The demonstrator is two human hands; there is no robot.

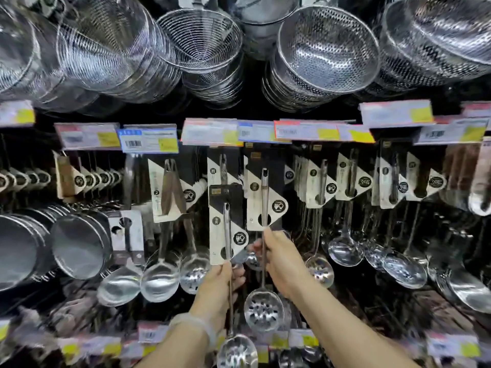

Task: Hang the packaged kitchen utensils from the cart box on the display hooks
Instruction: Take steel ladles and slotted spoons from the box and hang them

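My left hand (221, 281) grips one carded skimmer (227, 229) below the hooks; right hand (279, 257) pinches another skimmer's handle (263, 208). Risk: a card hole missing its hook, snagging neighbours.

Shop (price tags (148, 138), hung ladles (345, 247))
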